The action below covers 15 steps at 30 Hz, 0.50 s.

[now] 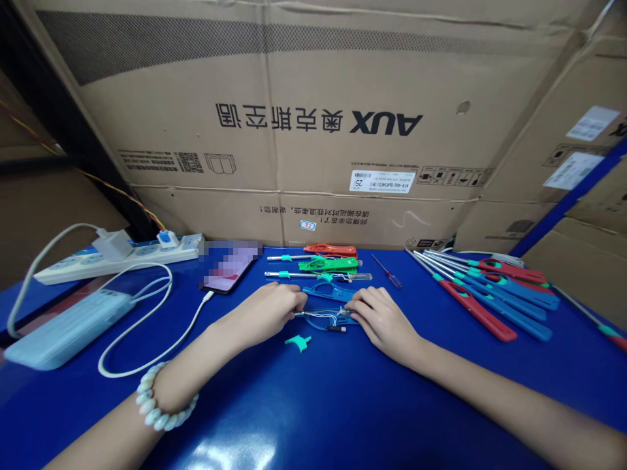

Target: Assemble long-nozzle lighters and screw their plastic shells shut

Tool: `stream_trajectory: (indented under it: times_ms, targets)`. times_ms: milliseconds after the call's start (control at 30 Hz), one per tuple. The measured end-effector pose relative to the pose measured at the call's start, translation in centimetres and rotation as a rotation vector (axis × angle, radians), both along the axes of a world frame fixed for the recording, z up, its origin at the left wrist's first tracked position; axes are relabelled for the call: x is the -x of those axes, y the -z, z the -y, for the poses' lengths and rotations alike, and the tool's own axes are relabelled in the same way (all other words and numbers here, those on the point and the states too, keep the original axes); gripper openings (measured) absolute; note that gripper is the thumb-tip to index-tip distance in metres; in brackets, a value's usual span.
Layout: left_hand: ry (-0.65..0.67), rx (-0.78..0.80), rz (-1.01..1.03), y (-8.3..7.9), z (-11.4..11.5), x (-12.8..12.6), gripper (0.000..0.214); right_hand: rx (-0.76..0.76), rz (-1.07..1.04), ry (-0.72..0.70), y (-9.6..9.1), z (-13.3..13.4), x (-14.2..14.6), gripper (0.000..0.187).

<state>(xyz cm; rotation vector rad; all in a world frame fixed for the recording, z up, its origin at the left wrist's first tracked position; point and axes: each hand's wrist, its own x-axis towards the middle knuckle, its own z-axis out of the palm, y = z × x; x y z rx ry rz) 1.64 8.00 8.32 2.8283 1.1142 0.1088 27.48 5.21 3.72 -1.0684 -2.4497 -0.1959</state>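
Both my hands rest on a blue table point(313, 405), working on an opened blue lighter body point(327, 318) with thin wires and a metal rod showing inside. My left hand point(268, 312) pinches the left end of the rod, fingers closed. My right hand point(379, 314) presses down on the right end of the same piece, fingers curled. A small teal plastic part point(298, 341) lies loose just in front of them. A beaded bracelet point(161, 401) circles my left wrist.
Behind my hands lie red point(331, 249), green point(328, 264) and blue point(327, 289) long-nosed lighters and a small screwdriver point(388, 273). Several more lighters point(494, 290) pile at the right. A phone point(226, 269), power strip point(117, 254), power bank point(68, 326) and cables sit left. Cardboard boxes point(313, 124) wall the back.
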Motion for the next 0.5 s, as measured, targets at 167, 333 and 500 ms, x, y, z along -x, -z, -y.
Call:
stream_trajectory:
  times_ms: [167,333,500]
  targets:
    - [-0.003,0.004,0.003,-0.25,0.13,-0.15,0.017,-0.009,-0.004,0.003,0.04,-0.08,0.01,0.017]
    - [0.006,-0.008,0.010,-0.25,0.11,-0.15,0.016,0.001,-0.008,0.000,-0.03,-0.11,0.01,0.020]
    - [-0.004,0.010,-0.002,-0.36,0.14,-0.24,0.017,0.021,-0.003,-0.020,0.03,-0.26,-0.06,0.021]
